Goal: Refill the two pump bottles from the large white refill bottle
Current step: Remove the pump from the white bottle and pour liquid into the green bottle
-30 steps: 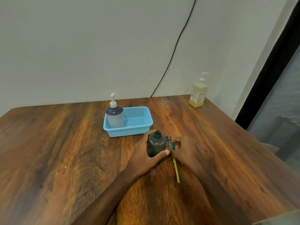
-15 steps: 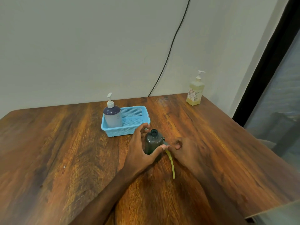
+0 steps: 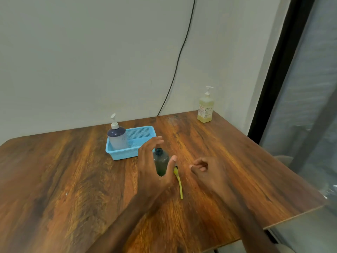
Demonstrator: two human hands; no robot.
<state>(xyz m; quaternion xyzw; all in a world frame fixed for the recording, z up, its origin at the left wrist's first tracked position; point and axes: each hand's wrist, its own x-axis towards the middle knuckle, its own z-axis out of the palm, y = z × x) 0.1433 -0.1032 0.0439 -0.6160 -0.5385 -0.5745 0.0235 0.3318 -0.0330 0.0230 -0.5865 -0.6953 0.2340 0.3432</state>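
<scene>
Left of centre on the tabletop (image 3: 54, 170), a blue basket (image 3: 125, 155) holds a pump bottle (image 3: 117, 137), dark above and pale below, upright in its left end. Just right of the basket, the left hand (image 3: 151, 167) is spread wide around an uncapped dark bottle (image 3: 160, 161) without gripping it. A yellow-green dip tube (image 3: 179, 183) lies beside it. The right hand (image 3: 204, 167) hovers loosely curled, holding nothing. At upper right stands a yellow-filled pump bottle (image 3: 205, 110).
</scene>
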